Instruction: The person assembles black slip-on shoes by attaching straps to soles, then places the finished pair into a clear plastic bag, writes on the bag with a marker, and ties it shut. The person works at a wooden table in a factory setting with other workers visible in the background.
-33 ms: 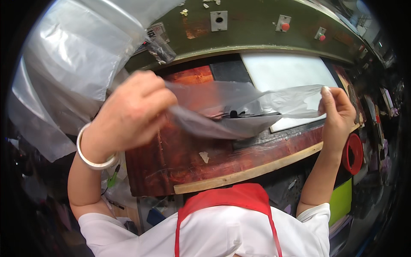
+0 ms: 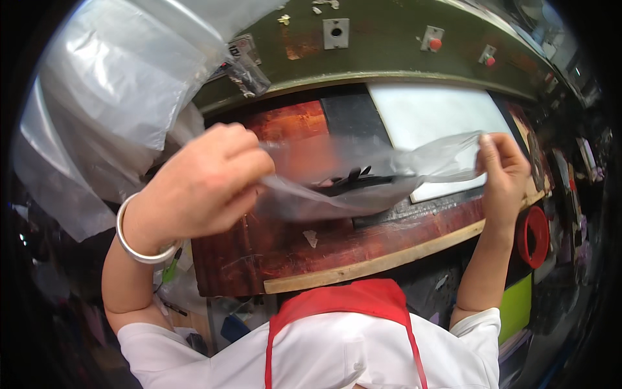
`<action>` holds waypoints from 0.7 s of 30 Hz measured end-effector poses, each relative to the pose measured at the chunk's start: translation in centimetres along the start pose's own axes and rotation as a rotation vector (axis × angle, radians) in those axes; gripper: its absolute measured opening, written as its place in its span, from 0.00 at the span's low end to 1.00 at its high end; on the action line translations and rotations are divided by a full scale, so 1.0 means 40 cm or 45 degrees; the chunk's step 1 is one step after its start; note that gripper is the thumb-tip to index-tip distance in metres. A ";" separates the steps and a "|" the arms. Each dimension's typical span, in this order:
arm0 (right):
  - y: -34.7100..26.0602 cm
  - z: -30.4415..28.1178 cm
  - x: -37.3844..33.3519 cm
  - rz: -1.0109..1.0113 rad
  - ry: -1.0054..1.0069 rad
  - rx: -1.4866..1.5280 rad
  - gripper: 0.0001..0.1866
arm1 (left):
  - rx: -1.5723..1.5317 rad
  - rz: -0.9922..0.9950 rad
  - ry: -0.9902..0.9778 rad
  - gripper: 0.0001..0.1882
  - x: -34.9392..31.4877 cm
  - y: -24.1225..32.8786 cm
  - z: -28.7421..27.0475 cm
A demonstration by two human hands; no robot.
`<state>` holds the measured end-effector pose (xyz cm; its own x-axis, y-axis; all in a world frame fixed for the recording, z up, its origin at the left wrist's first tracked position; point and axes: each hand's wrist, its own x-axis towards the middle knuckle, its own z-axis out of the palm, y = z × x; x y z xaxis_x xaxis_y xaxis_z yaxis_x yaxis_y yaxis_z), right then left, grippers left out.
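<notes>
A clear plastic bag [image 2: 311, 206] is stretched between my two hands above the work table, with dark thin pieces [image 2: 360, 177] inside its sagging middle; their kind is unclear. My left hand [image 2: 217, 172], a pale bangle [image 2: 144, 236] on its wrist, is closed on the bag's left end. At the right end, my right hand [image 2: 503, 162] pinches the plastic between thumb and fingers. Motion blurs part of the bag near my left hand.
The reddish-brown table [image 2: 272, 249] has a wooden strip [image 2: 369, 261] along its near edge. A white board [image 2: 440, 110] lies at the back. Behind stands a green machine panel with red buttons [image 2: 435, 44]. Large plastic sheets [image 2: 123, 71] hang at left; a red ring-shaped item [image 2: 523, 241] sits at right.
My left hand has moved slightly right and down, and my right hand slightly left. The bag's middle has sagged a little lower, and the dark pieces inside have shifted.
</notes>
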<state>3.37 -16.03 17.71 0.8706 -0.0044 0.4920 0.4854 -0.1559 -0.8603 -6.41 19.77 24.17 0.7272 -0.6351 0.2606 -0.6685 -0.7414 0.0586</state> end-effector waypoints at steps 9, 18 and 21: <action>-0.093 0.101 -0.009 -0.167 -0.340 -0.027 0.05 | -0.251 -0.371 0.165 0.10 -0.045 0.054 -0.134; -0.132 0.225 -0.164 -0.696 -0.839 -0.013 0.09 | -0.967 -0.033 0.533 0.34 -0.033 0.176 0.138; -0.112 0.249 -0.182 -0.802 -1.014 0.007 0.11 | -0.986 -0.332 0.679 0.20 -0.052 0.242 0.239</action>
<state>-4.33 -5.48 16.66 0.2554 0.7370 0.6258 0.8730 0.1023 -0.4768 -12.89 11.83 14.98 0.8284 -0.1485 0.5401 -0.5524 -0.3758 0.7440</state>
